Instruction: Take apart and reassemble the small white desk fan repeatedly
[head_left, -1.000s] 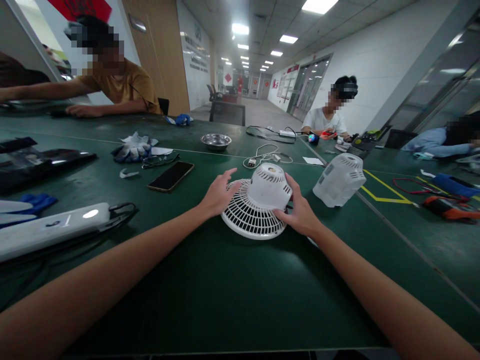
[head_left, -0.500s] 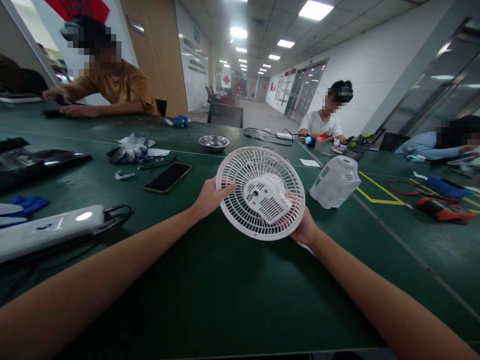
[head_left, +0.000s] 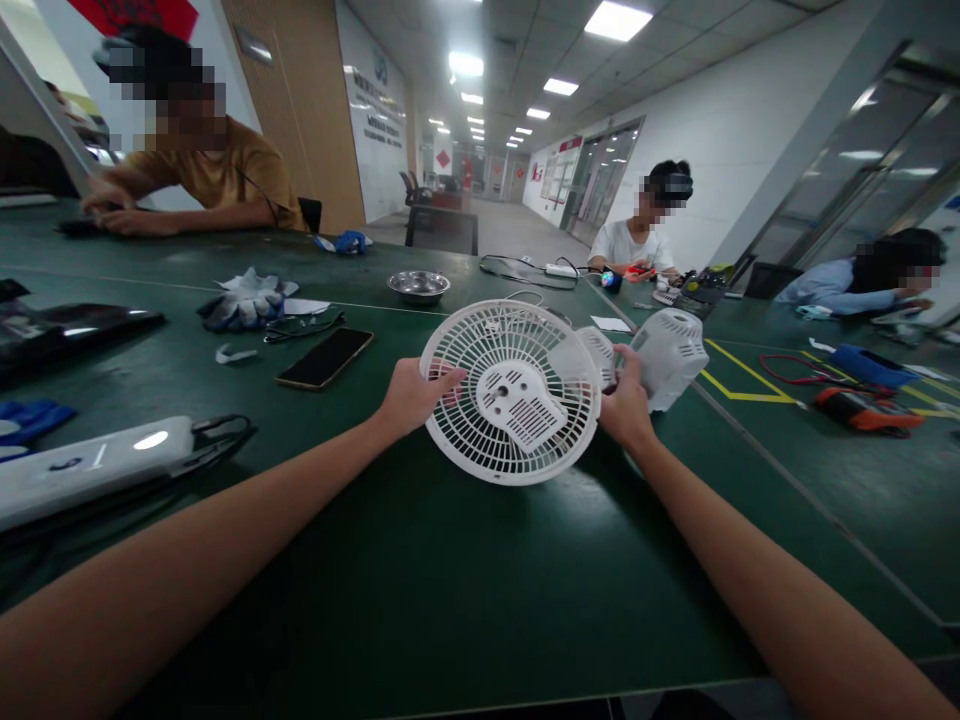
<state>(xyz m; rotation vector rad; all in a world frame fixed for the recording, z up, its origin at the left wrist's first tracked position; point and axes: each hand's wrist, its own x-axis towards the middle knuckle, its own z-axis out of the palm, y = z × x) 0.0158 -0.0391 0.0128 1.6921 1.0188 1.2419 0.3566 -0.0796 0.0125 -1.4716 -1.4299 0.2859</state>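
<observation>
My left hand (head_left: pixel 414 398) is closed on the left rim of a round white fan grille (head_left: pixel 504 462), its thumb lying over the front ribs. The grille is tilted toward me above the green table, with a slotted plate and a small central shaft at its middle. Just past the grille's right rim, my right hand (head_left: pixel 630 408) is closed on a white vented plastic cover (head_left: pixel 598 352), which the grille partly hides. Behind that hand stands a white plastic housing (head_left: pixel 675 355) with slots in its top.
A phone (head_left: pixel 326 359), gloves (head_left: pixel 244 300) and a metal bowl (head_left: pixel 418 287) lie left and beyond. At near left is a white device with a cable (head_left: pixel 112 460). An orange multimeter (head_left: pixel 866 410) lies right. Several people sit around the table.
My right hand has moved right and up from behind the grille, bringing the vented cover out beside the rim. My left hand keeps its hold on the grille. The view has shifted slightly.
</observation>
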